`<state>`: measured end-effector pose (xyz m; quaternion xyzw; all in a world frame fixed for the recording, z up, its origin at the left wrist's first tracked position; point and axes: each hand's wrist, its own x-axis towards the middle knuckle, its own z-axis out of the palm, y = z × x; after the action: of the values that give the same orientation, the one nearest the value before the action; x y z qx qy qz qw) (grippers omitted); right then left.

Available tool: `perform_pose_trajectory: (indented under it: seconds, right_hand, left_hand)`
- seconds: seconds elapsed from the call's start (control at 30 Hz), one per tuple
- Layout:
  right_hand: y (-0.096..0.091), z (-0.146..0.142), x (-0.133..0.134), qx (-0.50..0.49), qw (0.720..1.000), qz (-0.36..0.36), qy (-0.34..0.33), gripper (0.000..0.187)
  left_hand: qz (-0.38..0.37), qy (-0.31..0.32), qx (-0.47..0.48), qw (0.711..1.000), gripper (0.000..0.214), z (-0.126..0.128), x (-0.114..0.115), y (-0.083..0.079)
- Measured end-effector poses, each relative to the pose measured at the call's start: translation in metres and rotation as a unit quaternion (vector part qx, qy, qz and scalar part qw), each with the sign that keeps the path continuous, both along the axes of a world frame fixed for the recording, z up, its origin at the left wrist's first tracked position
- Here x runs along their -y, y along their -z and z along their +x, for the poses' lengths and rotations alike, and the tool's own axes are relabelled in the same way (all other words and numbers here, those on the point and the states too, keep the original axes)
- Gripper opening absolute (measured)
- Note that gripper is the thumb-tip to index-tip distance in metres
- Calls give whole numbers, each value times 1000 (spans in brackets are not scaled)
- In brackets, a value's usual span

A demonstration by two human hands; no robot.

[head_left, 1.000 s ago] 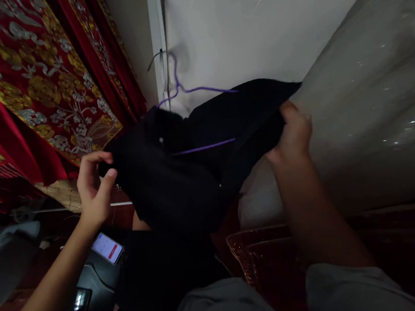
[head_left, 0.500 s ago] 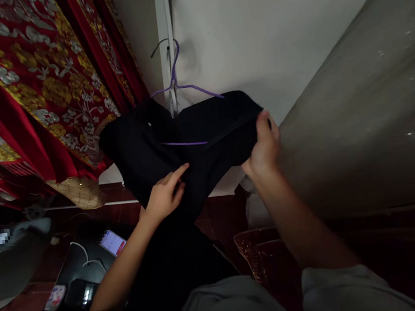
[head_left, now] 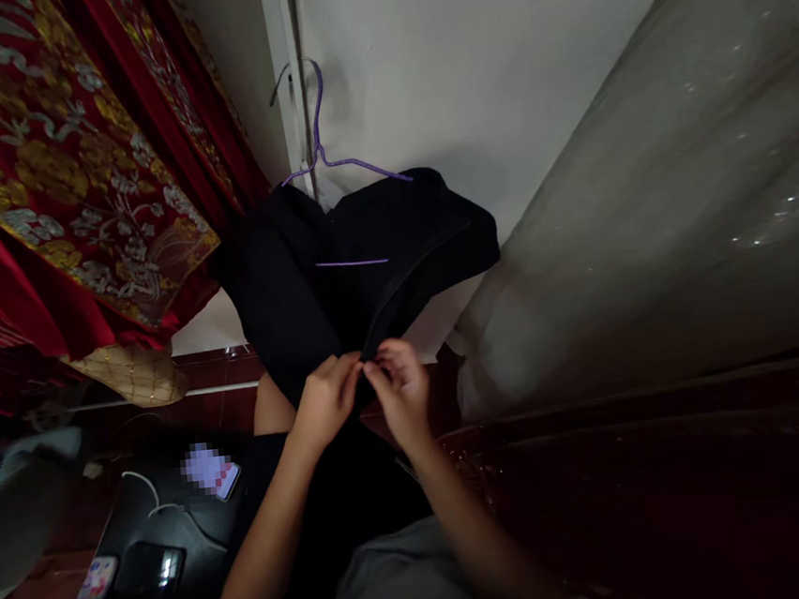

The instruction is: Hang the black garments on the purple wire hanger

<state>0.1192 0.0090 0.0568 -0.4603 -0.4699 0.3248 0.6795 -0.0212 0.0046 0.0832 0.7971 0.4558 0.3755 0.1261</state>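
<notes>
A black garment point(head_left: 405, 214) with an open front hangs on a purple hanger point(head_left: 320, 147), whose hook goes up to a white upright post point(head_left: 289, 28). Between the garment's two front edges the hanger's lower bar shows. At the lower front, my left hand point(head_left: 328, 396) pinches the left edge. Close against it, my right hand point(head_left: 401, 389) pinches the other edge, some of its fingers curled. The fingertips of both hands nearly meet on the dark cloth. Whether a button or other small part is between them, I cannot make out.
Red embroidered cloth point(head_left: 76, 170) hangs at left. A dark seat-like surface at lower left bears a lit phone point(head_left: 211, 473), a white cable point(head_left: 154, 497) and a dark device point(head_left: 149, 568). Clear plastic sheeting point(head_left: 649, 247) covers the right side. A person's grey-clothed part shows far left.
My right hand has let go of the garment's right shoulder and come down left to the front edge. My left hand has moved slightly down and now pinches the cloth.
</notes>
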Motion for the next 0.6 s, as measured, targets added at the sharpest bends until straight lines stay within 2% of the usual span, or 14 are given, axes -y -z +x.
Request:
perform_pose_trajectory:
  seconds: [0.1, 0.2, 0.37, 0.5, 0.6]
  right_hand:
    - [18, -18, 13, -31, 994, -49, -97, 27]
    - [14, -13, 5, -28, 988, -65, -139, 21]
    - [-1, 9, 0, -4, 987, -50, -153, 21]
    - [-6, 24, 3, 2, 987, -70, -148, 25]
    - [-8, 31, 5, -12, 985, -81, -149, 27]
  left_hand:
    - [25, 40, -66, 997, 31, -7, -4, -6]
    - [38, 75, -130, 988, 37, -18, -15, -23]
    - [75, 138, -234, 959, 43, -21, -37, -47]
    - [112, 149, -290, 939, 22, -12, -49, -52]
    - [167, 159, -307, 924, 11, -7, -54, -50]
